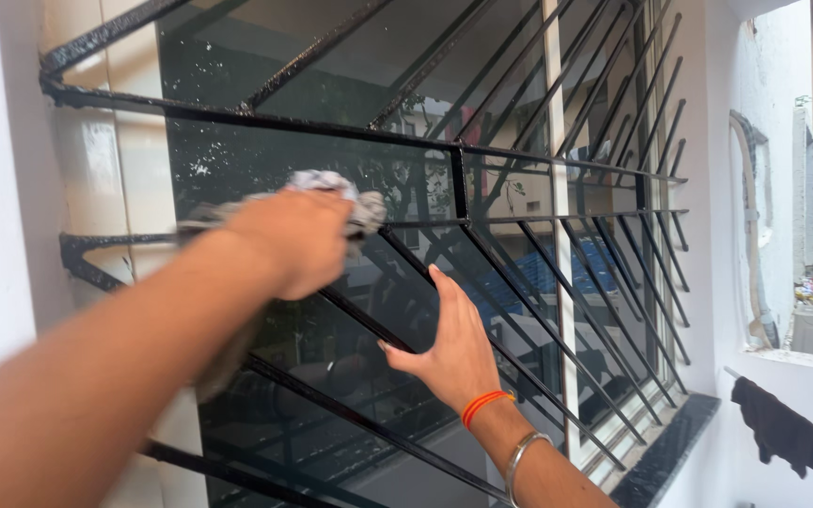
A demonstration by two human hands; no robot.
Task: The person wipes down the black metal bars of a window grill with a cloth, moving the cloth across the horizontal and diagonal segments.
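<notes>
Wiping a window grille. The left hand (298, 240) is clenched on a grey cloth (336, 193), pressed where a slanted bar meets the horizontal bar of the black grille (538, 160). The right hand (453, 348), at 4 o'clock from the left, lies open and flat, fingers together, against a slanted bar; it holds nothing. Judgement: the wipe goes best with the cloth wrapped round each bar and drawn along it, the right hand steadying.

Behind the grille, dark glass (237, 169) reflects trees and buildings. At 5 o'clock runs a dark sill (670, 442). At 3 o'clock stands a white wall (773, 56); below it a dark rag (778, 428) hangs over a rail.
</notes>
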